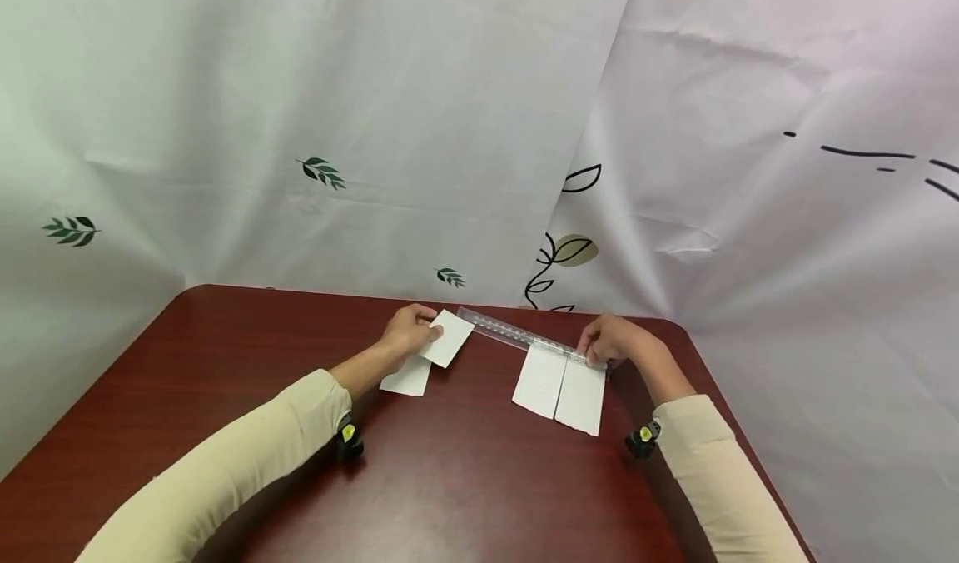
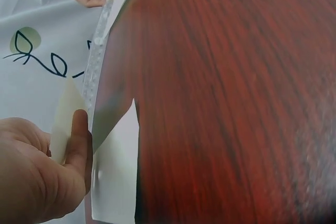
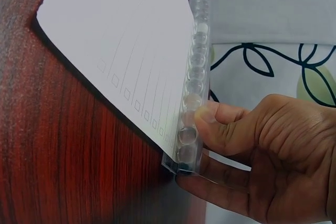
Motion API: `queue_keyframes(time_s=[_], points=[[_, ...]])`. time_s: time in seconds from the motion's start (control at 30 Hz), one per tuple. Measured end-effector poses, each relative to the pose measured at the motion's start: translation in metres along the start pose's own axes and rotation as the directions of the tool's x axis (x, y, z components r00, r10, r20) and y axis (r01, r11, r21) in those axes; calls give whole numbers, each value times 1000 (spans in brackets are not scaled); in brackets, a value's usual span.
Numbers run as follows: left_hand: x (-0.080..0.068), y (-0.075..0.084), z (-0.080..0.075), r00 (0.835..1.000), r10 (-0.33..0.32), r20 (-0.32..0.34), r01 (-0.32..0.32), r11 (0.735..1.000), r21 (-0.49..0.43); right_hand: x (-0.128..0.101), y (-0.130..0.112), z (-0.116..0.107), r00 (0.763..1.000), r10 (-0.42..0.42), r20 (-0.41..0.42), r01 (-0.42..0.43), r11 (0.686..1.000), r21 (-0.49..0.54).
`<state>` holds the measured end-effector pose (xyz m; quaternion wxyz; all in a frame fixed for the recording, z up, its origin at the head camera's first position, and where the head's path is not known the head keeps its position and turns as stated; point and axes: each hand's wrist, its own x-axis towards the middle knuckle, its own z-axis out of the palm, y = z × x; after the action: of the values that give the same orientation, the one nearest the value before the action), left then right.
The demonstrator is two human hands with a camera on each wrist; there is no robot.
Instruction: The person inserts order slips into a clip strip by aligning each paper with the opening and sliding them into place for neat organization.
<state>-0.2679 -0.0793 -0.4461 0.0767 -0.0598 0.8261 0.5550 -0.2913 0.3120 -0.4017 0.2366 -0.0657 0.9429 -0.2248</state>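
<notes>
My left hand (image 1: 408,330) pinches a small white paper sheet (image 1: 449,338) between thumb and fingers; in the left wrist view that sheet (image 2: 62,121) stands nearly edge-on. Below it a second white sheet (image 1: 407,378) lies on the table. A long clear plastic binding strip (image 1: 517,332) with a row of rings slants across the table's far side. My right hand (image 1: 610,340) pinches its right end, thumb on the rings (image 3: 188,136). Two white sheets (image 1: 539,380) lie side by side against the strip; the right wrist view shows printed lines and small boxes on one sheet (image 3: 121,40).
The dark red wooden table (image 1: 449,480) has rounded far corners. Right behind its far edge hangs a white curtain (image 1: 419,130) with leaf prints. A small black device (image 1: 348,438) sits at the left wrist, another (image 1: 643,438) at the right.
</notes>
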Motion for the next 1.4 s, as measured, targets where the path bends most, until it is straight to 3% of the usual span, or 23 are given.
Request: queue_keyframes(time_s=[0.6, 1.0, 1.4], points=[[1, 11, 19, 1000, 15, 15, -15, 1000, 25, 0, -1, -2, 1000, 0, 0, 0, 1000, -4], [0, 9, 28, 999, 16, 31, -16, 1000, 25, -1, -1, 1, 1000, 10, -2, -10, 1000, -1], [7, 13, 39, 1000, 7, 9, -7, 999, 38, 0, 0, 1, 1000, 17, -6, -17, 1000, 13]])
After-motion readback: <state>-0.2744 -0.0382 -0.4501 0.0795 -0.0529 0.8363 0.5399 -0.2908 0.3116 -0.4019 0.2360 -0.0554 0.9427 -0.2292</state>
